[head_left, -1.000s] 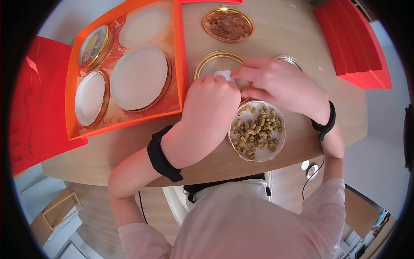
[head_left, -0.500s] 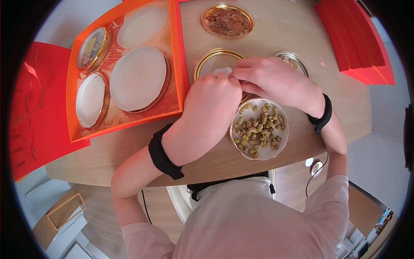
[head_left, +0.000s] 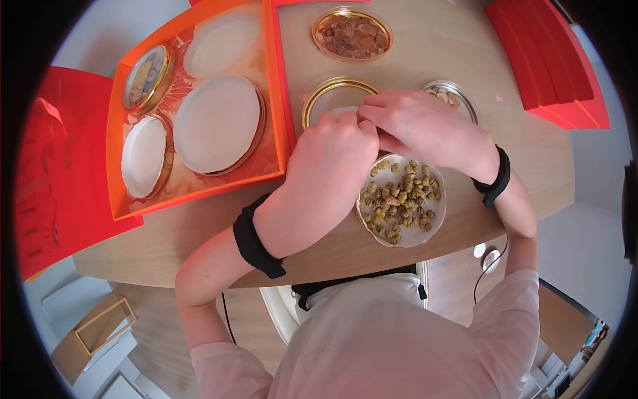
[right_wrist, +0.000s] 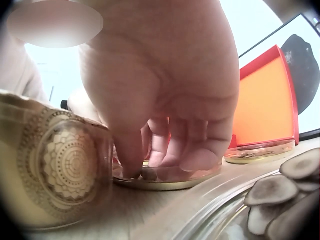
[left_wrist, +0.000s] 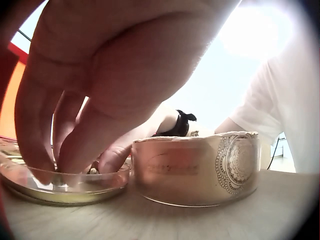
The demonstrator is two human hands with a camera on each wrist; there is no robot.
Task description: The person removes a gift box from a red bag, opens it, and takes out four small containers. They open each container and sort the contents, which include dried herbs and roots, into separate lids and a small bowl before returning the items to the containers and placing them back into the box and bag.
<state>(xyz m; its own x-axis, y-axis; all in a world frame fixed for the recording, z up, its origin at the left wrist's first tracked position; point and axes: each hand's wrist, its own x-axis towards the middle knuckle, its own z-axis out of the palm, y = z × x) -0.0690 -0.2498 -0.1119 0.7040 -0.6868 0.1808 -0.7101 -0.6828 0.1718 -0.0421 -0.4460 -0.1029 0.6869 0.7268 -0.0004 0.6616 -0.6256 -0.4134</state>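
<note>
Above a shallow round gold-rimmed dish point(head_left: 340, 81), both hands meet with fingertips down inside it. My left hand point(head_left: 322, 169) bends at the wrist, its fingertips pinching a small dark greenish piece point(left_wrist: 59, 180) low in the dish. Opposite, my right hand point(head_left: 428, 123) has its thumb and fingers round a small brownish piece point(right_wrist: 148, 173). White material point(head_left: 343, 112) shows in the dish behind the knuckles. Close in front stands a round clear-walled container point(left_wrist: 195, 170) with a lace-like medallion, its white top bearing many olive-brown dried coiled pieces point(head_left: 401, 199).
An orange box point(head_left: 280, 86) on the left holds white-topped round tins point(head_left: 216, 123) and one filled tin point(head_left: 145, 76). Behind the dish sits a tin of brown flakes point(head_left: 352, 34). A tin of pale slices point(head_left: 444, 96) lies right, near a red box point(head_left: 545, 60).
Both hands stay at the dish. The right hand draws in against the left, covering more of the white material. The head view shifts slightly.
</note>
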